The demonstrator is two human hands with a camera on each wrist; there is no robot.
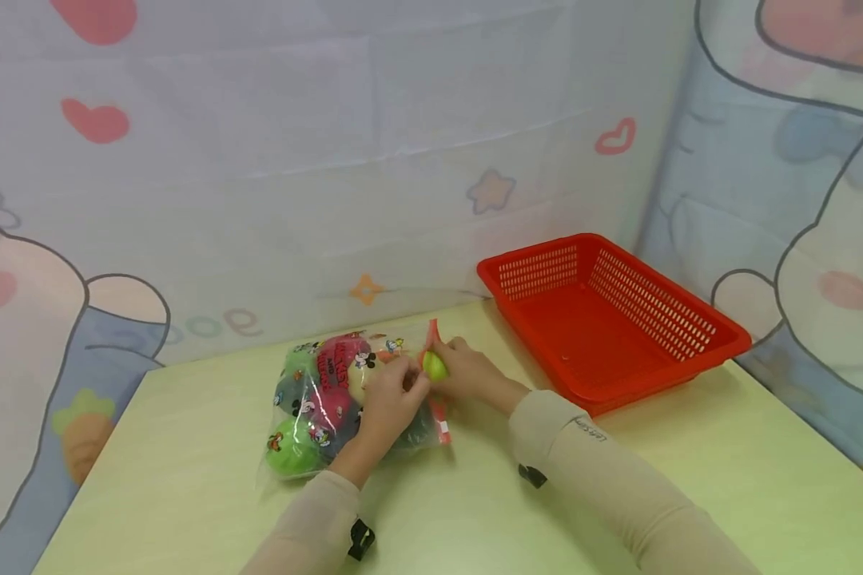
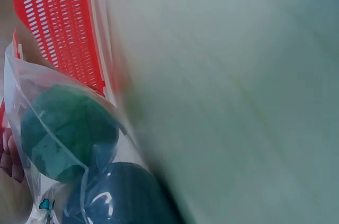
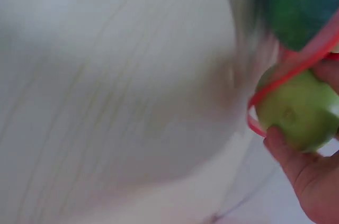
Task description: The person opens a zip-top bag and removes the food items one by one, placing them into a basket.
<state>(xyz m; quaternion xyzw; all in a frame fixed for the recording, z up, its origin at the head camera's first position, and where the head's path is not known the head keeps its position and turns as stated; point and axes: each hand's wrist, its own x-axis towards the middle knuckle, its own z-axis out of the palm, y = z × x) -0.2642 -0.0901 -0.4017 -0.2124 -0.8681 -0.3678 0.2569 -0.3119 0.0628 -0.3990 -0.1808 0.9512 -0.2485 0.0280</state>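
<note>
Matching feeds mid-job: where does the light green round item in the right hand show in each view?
Head: the light green round item is near centre, in the right hand.
Left wrist: not visible.
Right wrist: right side, around mid-height.
Shared landmark: the clear bag, left of centre in head, lower left in left wrist, upper right in right wrist.

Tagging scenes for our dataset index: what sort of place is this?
Probably an indoor tabletop staged for recording, judging by the creased, cartoon-printed cloth hanging behind and to the right of the pale table, plus the red plastic basket on it. The wider room isn't visible.
</note>
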